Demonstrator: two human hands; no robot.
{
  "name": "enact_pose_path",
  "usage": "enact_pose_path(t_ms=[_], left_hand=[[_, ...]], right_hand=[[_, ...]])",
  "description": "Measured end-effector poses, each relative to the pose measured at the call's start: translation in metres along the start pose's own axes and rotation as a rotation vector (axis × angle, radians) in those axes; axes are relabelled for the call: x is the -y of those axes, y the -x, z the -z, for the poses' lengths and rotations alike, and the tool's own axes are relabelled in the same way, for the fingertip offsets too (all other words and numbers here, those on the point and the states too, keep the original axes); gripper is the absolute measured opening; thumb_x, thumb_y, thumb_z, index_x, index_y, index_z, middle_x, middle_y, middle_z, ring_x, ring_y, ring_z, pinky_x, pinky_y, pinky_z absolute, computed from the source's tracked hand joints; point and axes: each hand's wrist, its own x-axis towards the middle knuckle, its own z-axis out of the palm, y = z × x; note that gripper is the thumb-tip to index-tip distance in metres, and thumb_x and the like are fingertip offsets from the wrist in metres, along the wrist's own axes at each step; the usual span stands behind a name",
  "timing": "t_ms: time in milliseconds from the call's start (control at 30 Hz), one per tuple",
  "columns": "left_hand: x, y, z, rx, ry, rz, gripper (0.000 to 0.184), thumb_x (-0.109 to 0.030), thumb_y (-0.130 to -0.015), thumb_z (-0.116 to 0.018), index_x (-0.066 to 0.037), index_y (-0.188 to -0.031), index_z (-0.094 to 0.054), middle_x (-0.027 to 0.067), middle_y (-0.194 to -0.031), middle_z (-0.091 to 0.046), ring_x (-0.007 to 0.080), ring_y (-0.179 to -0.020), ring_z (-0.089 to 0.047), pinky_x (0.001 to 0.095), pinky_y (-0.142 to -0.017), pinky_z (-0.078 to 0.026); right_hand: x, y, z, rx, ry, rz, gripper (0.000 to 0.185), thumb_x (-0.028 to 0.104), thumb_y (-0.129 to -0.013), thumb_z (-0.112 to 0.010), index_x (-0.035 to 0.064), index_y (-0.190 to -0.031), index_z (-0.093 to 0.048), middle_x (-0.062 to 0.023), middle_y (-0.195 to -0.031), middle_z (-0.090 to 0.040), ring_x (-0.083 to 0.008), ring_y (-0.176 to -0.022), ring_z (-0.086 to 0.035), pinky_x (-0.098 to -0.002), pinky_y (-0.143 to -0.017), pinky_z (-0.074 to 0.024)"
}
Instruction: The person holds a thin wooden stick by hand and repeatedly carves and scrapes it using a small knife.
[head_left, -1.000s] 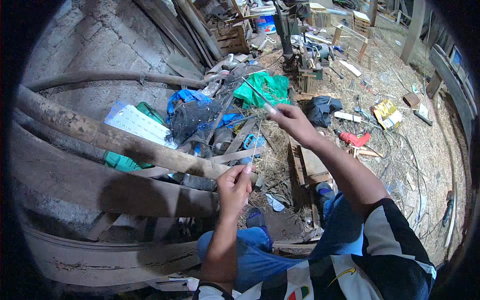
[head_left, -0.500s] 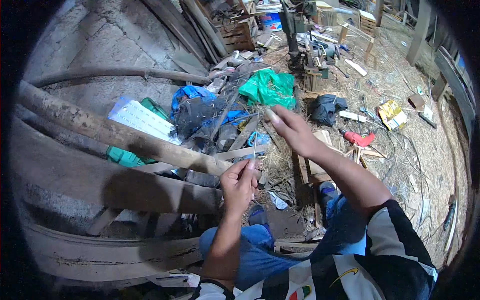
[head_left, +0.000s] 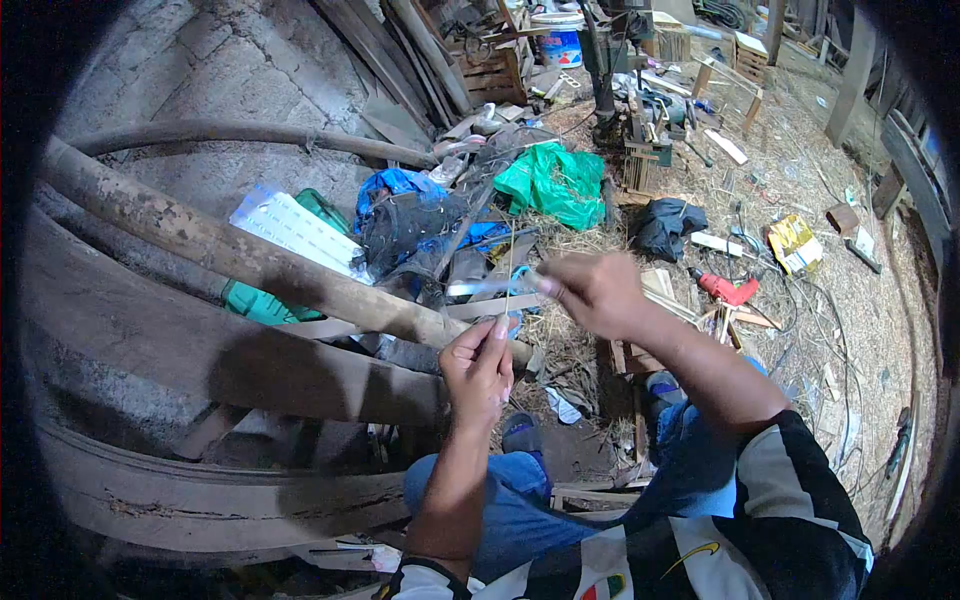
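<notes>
My left hand [head_left: 478, 370] is closed in a pinch on the lower end of a thin pale stick [head_left: 512, 250], which stands nearly upright above the fingertips. Just right of the stick, my right hand [head_left: 598, 294] is closed around the handle end of a knife-like blade [head_left: 475, 288]. The blade is smeared by motion and reaches left across the stick. Whether it touches the stick I cannot tell, and its handle is mostly hidden by the fingers.
A long wooden pole [head_left: 270, 262] and a thick plank [head_left: 230, 350] run along the left. Ahead lie a green plastic bag [head_left: 550, 185], a black bag [head_left: 665, 227] and a red power tool [head_left: 725, 288] with cables. Shavings and wood scraps cover the floor.
My right hand has moved slightly right and down, and the blade now shows across the stick. My left hand keeps its pinch on the stick. The view has shifted a little.
</notes>
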Motion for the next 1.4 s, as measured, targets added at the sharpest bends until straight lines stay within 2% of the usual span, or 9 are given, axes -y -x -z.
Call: enact_pose_path(t_ms=[67, 200, 700, 800, 900, 1033, 1067, 1200, 1400], left_hand=[[0.0, -0.002, -0.001, -0.009, -0.016, 0.001, 0.02, -0.014, -0.098, -0.063, 0.004, -0.105, -0.069, 0.0007, -0.054, -0.052, 0.0057, -0.034, -0.037, 0.0215, -0.032, -0.03], [0.002, 0.001, 0.0, 0.002, -0.04, -0.025, 0.021, -0.014, -0.097, -0.064, 0.004, -0.106, -0.07, -0.0003, -0.054, -0.051, 0.0048, -0.035, -0.038, 0.0212, -0.033, -0.029], [0.002, -0.005, -0.001, 0.001, 0.006, 0.062, 0.021, -0.013, -0.098, -0.062, 0.005, -0.106, -0.07, -0.0013, -0.054, -0.05, 0.005, -0.033, -0.035, 0.0219, -0.032, -0.03], [0.0, -0.002, 0.001, 0.028, 0.063, 0.102, 0.022, -0.013, -0.098, -0.061, 0.006, -0.105, -0.069, -0.0008, -0.053, -0.049, 0.0058, -0.032, -0.035, 0.0225, -0.031, -0.03], [-0.001, -0.006, 0.001, 0.046, 0.083, 0.105, 0.023, -0.015, -0.099, -0.061, 0.006, -0.105, -0.068, -0.0001, -0.053, -0.049, 0.0066, -0.031, -0.034, 0.023, -0.031, -0.03], [-0.005, -0.004, 0.001, 0.05, 0.153, 0.108, 0.024, -0.018, -0.099, -0.061, 0.005, -0.106, -0.066, 0.0006, -0.054, -0.051, 0.0072, -0.033, -0.037, 0.022, -0.033, -0.031], [-0.001, -0.006, 0.003, 0.047, 0.155, 0.107, 0.024, -0.018, -0.099, -0.061, 0.005, -0.106, -0.066, 0.0006, -0.054, -0.051, 0.0072, -0.033, -0.037, 0.022, -0.033, -0.031], [0.011, -0.013, 0.004, -0.104, 0.175, -0.032, 0.019, -0.021, -0.1, -0.061, -0.003, -0.102, -0.065, -0.0001, -0.063, -0.056, 0.0052, -0.042, -0.044, 0.0194, -0.039, -0.034], [0.005, -0.02, 0.005, -0.308, 0.124, -0.347, 0.015, -0.021, -0.099, -0.063, -0.006, -0.098, -0.062, 0.0024, -0.075, -0.064, 0.0084, -0.051, -0.053, 0.0216, -0.045, -0.042]], right_hand=[[0.005, 0.003, -0.003, 0.04, -0.029, 0.057, 0.025, 0.041, -0.095, -0.057, 0.0208, -0.1, -0.07, -0.0101, -0.07, -0.066, -0.0328, -0.063, -0.066, -0.0455, -0.051, -0.0488], [-0.025, -0.014, 0.003, -0.064, -0.015, -0.147, 0.025, 0.041, -0.096, -0.058, 0.0184, -0.095, -0.069, -0.0118, -0.068, -0.065, -0.0338, -0.062, -0.066, -0.0466, -0.052, -0.0488], [-0.035, -0.007, -0.008, -0.053, -0.015, -0.011, 0.031, 0.041, -0.096, -0.059, 0.0127, -0.089, -0.069, -0.0127, -0.07, -0.063, -0.0349, -0.065, -0.065, -0.0452, -0.054, -0.0472], [-0.053, -0.015, 0.005, 0.066, 0.114, -0.271, 0.035, 0.044, -0.098, -0.054, 0.0139, -0.098, -0.071, -0.0146, -0.072, -0.065, -0.0362, -0.071, -0.066, -0.0455, -0.059, -0.0492], [-0.039, -0.009, -0.001, -0.069, 0.034, -0.173, 0.034, 0.044, -0.099, -0.053, 0.0149, -0.099, -0.071, -0.0156, -0.073, -0.065, -0.0382, -0.072, -0.065, -0.0466, -0.061, -0.0497], [-0.045, -0.013, -0.011, -0.091, -0.343, -0.484, 0.045, 0.046, -0.101, -0.053, 0.0034, -0.099, -0.066, -0.0126, -0.074, -0.064, -0.0199, -0.067, -0.06, -0.038, -0.066, -0.0477], [-0.048, -0.012, -0.017, -0.137, -0.513, -0.436, 0.048, 0.048, -0.1, -0.056, 0.0011, -0.094, -0.064, -0.0036, -0.075, -0.059, -0.0105, -0.07, -0.05, -0.0313, -0.063, -0.0422], [0.001, 0.001, -0.022, 0.094, -0.882, -0.586, 0.04, 0.04, -0.094, -0.068, 0.0006, -0.098, -0.07, 0.0035, -0.077, -0.059, -0.0073, -0.075, -0.05, -0.0302, -0.065, -0.0428], [0.05, 0.035, -0.058, 0.254, -1.086, -0.454, 0.032, 0.032, -0.093, -0.071, -0.0002, -0.091, -0.067, -0.0004, -0.073, -0.06, -0.0067, -0.072, -0.052, -0.0268, -0.063, -0.0434]])
